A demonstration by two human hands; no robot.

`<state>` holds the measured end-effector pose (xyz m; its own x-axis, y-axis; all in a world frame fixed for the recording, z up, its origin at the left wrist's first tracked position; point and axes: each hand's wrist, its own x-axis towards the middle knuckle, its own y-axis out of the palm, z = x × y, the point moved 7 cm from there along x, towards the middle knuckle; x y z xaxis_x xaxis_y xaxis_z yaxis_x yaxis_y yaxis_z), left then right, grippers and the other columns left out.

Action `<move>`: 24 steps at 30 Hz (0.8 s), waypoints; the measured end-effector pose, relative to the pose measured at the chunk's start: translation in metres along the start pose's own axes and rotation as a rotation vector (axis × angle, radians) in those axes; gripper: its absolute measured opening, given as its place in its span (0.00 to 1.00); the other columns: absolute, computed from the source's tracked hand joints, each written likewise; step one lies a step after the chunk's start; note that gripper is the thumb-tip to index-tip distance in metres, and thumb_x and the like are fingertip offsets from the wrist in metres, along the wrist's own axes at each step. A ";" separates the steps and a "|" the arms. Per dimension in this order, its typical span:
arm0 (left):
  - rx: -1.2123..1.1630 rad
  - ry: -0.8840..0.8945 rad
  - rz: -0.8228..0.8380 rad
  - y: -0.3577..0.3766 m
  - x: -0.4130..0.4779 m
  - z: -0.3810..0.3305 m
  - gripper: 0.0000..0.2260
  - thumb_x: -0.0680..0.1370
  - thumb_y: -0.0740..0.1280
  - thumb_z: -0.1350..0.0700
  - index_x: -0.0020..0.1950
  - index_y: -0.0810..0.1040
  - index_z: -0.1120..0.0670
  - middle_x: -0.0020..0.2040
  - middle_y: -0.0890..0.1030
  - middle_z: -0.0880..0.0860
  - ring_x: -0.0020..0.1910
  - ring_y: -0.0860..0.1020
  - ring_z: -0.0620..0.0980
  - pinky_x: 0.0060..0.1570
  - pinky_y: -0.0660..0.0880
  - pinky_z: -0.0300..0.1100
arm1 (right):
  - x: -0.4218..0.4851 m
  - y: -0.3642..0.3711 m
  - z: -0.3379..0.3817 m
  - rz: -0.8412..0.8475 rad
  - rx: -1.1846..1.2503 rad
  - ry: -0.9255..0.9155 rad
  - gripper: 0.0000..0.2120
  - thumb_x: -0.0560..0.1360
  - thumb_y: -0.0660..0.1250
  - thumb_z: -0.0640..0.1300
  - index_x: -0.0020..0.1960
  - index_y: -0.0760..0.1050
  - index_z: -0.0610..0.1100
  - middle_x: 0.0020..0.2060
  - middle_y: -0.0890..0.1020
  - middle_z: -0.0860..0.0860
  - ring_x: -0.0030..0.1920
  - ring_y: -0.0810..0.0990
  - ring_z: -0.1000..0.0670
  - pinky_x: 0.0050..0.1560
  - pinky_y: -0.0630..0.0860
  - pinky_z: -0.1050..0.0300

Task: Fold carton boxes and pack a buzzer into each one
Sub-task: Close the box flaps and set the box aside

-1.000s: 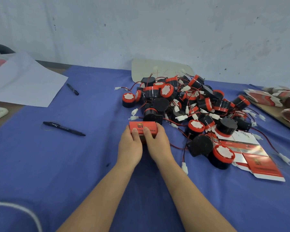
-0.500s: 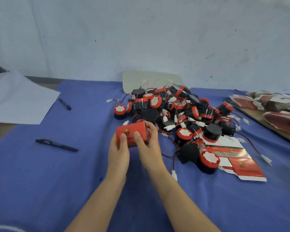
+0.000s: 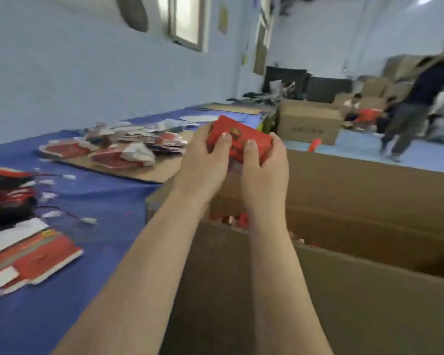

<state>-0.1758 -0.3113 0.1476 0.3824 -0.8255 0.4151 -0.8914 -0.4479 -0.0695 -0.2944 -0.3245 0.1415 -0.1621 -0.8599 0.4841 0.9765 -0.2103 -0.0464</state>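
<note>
I hold a small closed red carton box point(image 3: 241, 138) in both hands, in the air above a large open cardboard shipping box point(image 3: 356, 252). My left hand point(image 3: 205, 162) grips its left end and my right hand point(image 3: 265, 170) its right end, thumbs on the near face. Red packed cartons point(image 3: 241, 217) show deep inside the big box. Black and red buzzers point(image 3: 8, 196) lie at the far left on the blue table point(image 3: 100, 201). Flat unfolded red cartons point(image 3: 28, 262) rest at the lower left.
A pile of flat cartons point(image 3: 113, 149) sits on a cardboard sheet point(image 3: 151, 172) further along the table. Another brown box point(image 3: 308, 121) stands on the floor beyond. A person point(image 3: 418, 103) stands at the far right near more boxes.
My view has swung from the buzzer pile to the right. Both hands have carried the red carton off the table and over the large cardboard box.
</note>
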 end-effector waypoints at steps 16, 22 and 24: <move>-0.300 -0.137 -0.215 -0.031 -0.031 0.028 0.10 0.81 0.59 0.57 0.48 0.79 0.52 0.45 0.82 0.49 0.45 0.80 0.45 0.45 0.75 0.38 | -0.048 0.042 -0.026 0.224 0.479 0.078 0.08 0.80 0.59 0.39 0.50 0.75 0.50 0.50 0.83 0.48 0.51 0.81 0.51 0.57 0.77 0.52; -0.014 -0.231 -0.737 -0.224 -0.085 0.094 0.07 0.80 0.59 0.58 0.51 0.77 0.54 0.51 0.79 0.51 0.54 0.77 0.48 0.58 0.73 0.46 | -0.142 0.193 -0.049 0.778 0.119 0.114 0.07 0.78 0.61 0.40 0.53 0.77 0.46 0.47 0.82 0.51 0.53 0.80 0.50 0.51 0.74 0.63; 0.061 -0.314 -0.889 -0.271 -0.113 0.110 0.10 0.78 0.60 0.57 0.53 0.76 0.60 0.46 0.76 0.56 0.44 0.74 0.50 0.48 0.73 0.48 | -0.172 0.235 -0.061 0.905 -0.130 0.053 0.12 0.78 0.61 0.42 0.59 0.76 0.43 0.56 0.80 0.48 0.60 0.75 0.47 0.56 0.71 0.58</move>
<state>0.0490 -0.1341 0.0201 0.9717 -0.2237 0.0758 -0.2308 -0.9674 0.1043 -0.0454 -0.2543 -0.0065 0.6479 -0.7414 0.1749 0.7110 0.5062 -0.4881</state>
